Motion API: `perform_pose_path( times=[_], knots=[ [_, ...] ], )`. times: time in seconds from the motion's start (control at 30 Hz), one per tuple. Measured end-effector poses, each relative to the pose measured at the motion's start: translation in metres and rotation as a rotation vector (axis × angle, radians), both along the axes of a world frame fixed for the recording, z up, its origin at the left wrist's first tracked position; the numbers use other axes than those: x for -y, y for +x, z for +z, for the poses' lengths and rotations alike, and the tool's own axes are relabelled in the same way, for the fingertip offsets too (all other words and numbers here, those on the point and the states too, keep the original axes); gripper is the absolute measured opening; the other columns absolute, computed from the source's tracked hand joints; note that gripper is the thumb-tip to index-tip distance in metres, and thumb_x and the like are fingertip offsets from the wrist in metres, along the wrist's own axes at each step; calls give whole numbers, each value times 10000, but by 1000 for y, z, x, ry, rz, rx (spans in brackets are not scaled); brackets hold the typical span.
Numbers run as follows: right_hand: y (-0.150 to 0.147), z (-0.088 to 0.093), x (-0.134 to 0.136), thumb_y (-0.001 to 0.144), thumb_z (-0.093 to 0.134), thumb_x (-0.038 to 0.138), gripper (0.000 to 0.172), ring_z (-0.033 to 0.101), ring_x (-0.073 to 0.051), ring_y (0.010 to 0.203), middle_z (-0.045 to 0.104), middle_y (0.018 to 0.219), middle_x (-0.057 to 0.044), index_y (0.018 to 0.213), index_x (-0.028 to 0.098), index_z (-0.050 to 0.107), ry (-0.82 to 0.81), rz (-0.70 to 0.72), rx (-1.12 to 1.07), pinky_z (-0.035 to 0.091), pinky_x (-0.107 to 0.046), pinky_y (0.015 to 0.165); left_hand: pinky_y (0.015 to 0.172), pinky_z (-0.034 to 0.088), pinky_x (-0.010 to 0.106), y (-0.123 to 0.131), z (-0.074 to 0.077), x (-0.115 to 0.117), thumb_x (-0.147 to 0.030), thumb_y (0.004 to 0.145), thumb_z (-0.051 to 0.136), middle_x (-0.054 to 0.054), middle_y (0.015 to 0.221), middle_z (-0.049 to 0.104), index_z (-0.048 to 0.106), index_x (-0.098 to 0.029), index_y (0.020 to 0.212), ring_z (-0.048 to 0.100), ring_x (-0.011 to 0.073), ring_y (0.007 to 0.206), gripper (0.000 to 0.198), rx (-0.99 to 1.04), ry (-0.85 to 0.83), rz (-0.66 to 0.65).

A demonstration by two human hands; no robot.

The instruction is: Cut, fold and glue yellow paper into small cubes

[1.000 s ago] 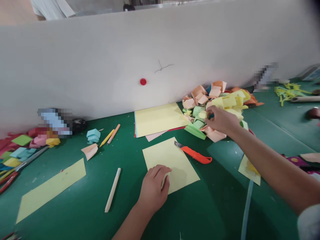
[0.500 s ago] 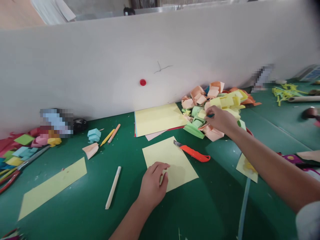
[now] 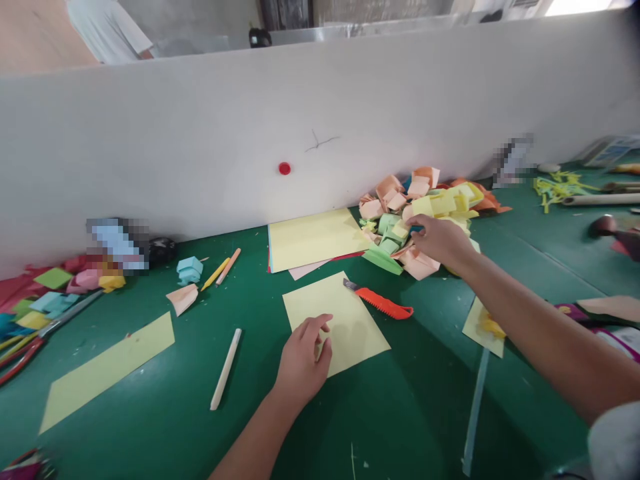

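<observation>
My left hand [image 3: 303, 357] rests on the near left corner of a pale yellow sheet [image 3: 345, 313] on the green table, fingers loosely curled and apart, nothing gripped. My right hand [image 3: 440, 240] reaches into a heap of folded paper pieces [image 3: 400, 207] in pink, yellow and green by the white partition. Its fingertips pinch a small blue-green piece [image 3: 417, 230] that is mostly hidden. An orange utility knife [image 3: 383, 302] lies between the sheet and the heap.
A white stick [image 3: 226, 368] lies left of my left hand. A yellow sheet stack [image 3: 313, 239] sits against the partition [image 3: 200, 133]. Further left are a long yellow strip [image 3: 107, 370], pencils [image 3: 221, 269], folded scraps and red-handled pliers [image 3: 20, 350]. A clear strip [image 3: 473, 413] lies under my right arm.
My left hand's fingers have lifted and curled back from the sheet's corner. My right hand has stayed at the heap, now pinching the small blue-green piece.
</observation>
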State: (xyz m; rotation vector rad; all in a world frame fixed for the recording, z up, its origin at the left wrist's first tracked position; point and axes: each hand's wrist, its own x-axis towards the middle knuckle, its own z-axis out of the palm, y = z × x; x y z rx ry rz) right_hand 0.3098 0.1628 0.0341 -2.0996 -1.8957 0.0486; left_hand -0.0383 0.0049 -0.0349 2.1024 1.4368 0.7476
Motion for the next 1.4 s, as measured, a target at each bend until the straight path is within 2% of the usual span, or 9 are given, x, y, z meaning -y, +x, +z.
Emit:
perform_pose_path(
  times=[0.1,0.2,0.33,0.4,0.5,0.63,0.73,0.9,1.4],
  knots=[
    [-1,5,12,866,520,274,393,669,-289,826,752,938,-93,1225,243,678,45,15,4,435,-343,641,703,561,268,0,0,0,-205,955,462,41,1081,644,561,-275,1275,633,156,844,343,-3,11,-22],
    [-2,9,30,864,505,255,378,671,-272,842,756,1022,-98,1186,232,703,126,38,-19,454,-345,676,751,569,276,0,0,0,-189,954,460,43,1115,647,587,-277,1238,641,163,895,324,-5,32,-39],
    [-1,3,64,876,483,255,338,683,-255,857,742,1140,-90,1120,220,715,226,89,-68,501,-372,750,770,568,284,0,-1,-1,-181,954,469,41,1140,651,607,-272,1192,647,165,905,291,-9,57,-47],
    [-3,-8,85,884,481,259,312,690,-255,892,731,1190,-84,1087,224,716,249,139,-87,525,-382,768,767,564,291,0,-2,-2,-178,951,474,42,1136,653,616,-268,1171,649,166,890,277,-14,67,-49],
    [-11,-34,117,904,491,282,281,665,-280,1066,721,1227,-75,1070,233,713,244,241,-103,556,-401,816,780,559,296,0,-3,-3,-181,949,480,40,1128,656,633,-263,1147,651,166,880,263,-16,79,-64],
    [-34,-68,147,916,527,293,298,582,-293,1236,678,1332,-47,1165,253,684,195,365,-111,533,-471,976,752,550,280,1,-3,-3,-187,943,489,37,1121,657,656,-256,1112,650,156,836,248,-20,86,-76],
    [-50,-84,152,920,535,282,361,546,-303,1281,649,1378,-47,1266,248,631,180,398,-130,514,-494,1016,692,533,271,2,-1,-2,-182,932,493,40,1106,660,661,-243,1090,634,144,756,239,-33,88,-72],
    [-58,-96,147,932,517,252,323,615,-313,1155,711,1248,-71,1235,239,629,185,370,-177,516,-530,967,633,512,261,2,0,-2,-193,939,489,38,1092,660,668,-239,1063,596,121,658,223,-51,79,-78],
    [-58,-99,143,931,512,252,292,623,-293,1102,725,1177,-81,1187,238,653,224,326,-226,505,-485,963,696,552,270,1,-2,-5,-187,930,492,52,1046,666,698,-241,975,676,182,884,218,-34,64,-104]
  ],
)
